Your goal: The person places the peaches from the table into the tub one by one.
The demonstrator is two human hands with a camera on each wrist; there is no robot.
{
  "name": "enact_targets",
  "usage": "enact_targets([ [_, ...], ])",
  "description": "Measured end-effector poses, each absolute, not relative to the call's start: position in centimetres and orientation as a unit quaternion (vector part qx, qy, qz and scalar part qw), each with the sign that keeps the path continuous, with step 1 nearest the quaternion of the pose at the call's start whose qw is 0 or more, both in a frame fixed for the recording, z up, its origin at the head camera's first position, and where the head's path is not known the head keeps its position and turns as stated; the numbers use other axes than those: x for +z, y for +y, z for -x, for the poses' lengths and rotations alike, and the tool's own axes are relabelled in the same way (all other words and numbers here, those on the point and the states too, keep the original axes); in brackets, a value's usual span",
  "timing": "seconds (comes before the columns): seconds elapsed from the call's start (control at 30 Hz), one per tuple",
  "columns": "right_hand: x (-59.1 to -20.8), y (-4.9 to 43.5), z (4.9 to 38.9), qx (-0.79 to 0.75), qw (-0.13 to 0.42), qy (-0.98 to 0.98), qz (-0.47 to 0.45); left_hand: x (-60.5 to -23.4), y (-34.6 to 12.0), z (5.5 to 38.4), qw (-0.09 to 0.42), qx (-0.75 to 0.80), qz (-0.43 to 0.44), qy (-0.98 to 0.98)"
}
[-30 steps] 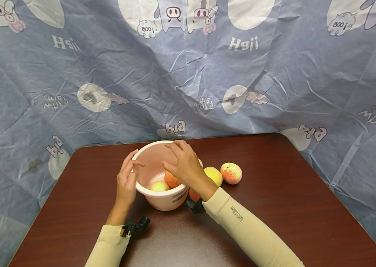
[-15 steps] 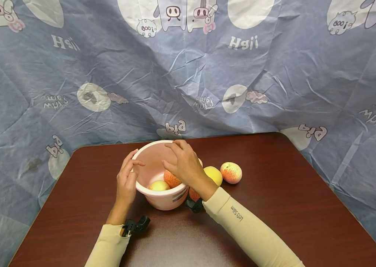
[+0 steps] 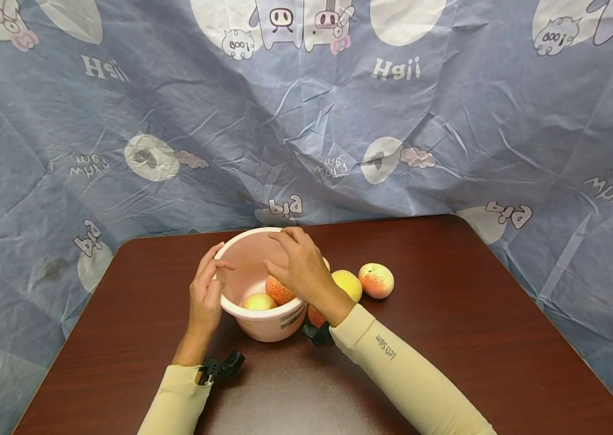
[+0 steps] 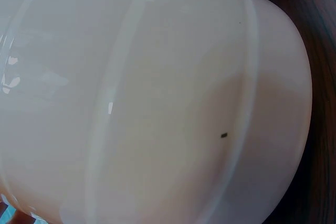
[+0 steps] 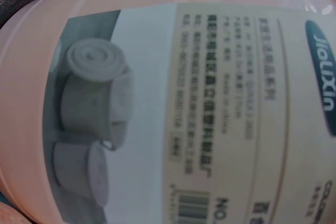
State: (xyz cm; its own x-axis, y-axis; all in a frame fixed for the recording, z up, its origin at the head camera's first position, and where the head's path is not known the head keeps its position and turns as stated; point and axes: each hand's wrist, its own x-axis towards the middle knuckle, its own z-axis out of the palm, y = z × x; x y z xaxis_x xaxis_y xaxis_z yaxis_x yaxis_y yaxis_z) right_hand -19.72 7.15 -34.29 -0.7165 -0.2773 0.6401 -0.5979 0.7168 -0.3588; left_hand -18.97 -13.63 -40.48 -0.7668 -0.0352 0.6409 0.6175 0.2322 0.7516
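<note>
A pale pink plastic bucket [image 3: 264, 328] stands on the table between my two hands. My left hand [image 3: 206, 297] holds its left rim, one digit reaching over the edge to the inside. Across the right rim lies my right hand [image 3: 303, 269], thumb and a finger bent over the opening; its grip is partly hidden. A yellow peach [image 3: 259, 301] and a red-orange peach [image 3: 278, 290] lie inside the bucket. The bucket's ribbed wall [image 4: 173, 98] fills the left wrist view, and its printed label [image 5: 226, 108] fills the right wrist view.
Right of the bucket are a yellow peach [image 3: 347, 286], a reddish peach [image 3: 315, 316] half hidden by my right wrist, and a speckled peach [image 3: 376, 281]. The dark red table [image 3: 447, 338] ends at a blue patterned cloth [image 3: 252, 133] behind it.
</note>
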Motion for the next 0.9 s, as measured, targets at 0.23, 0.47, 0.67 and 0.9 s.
enact_targets([
  [0.23,-34.2,7.1,19.8,0.285,0.284,-0.881,-0.248,-40.2,-13.5,18.8,0.276,-0.585,0.194,-0.737],
  [0.47,-34.2,7.1,19.7,0.288,0.282,-0.881,-0.247,-38.3,-13.0,17.4,0.276,-0.59,0.193,-0.734],
  [0.67,-34.2,7.1,19.6,0.289,0.278,-0.883,-0.244,-39.2,-13.2,18.1,0.273,-0.591,0.19,-0.735],
  [0.9,-34.1,7.1,19.6,0.289,0.278,-0.883,-0.243,-38.5,-13.0,17.4,0.27,-0.594,0.19,-0.734],
])
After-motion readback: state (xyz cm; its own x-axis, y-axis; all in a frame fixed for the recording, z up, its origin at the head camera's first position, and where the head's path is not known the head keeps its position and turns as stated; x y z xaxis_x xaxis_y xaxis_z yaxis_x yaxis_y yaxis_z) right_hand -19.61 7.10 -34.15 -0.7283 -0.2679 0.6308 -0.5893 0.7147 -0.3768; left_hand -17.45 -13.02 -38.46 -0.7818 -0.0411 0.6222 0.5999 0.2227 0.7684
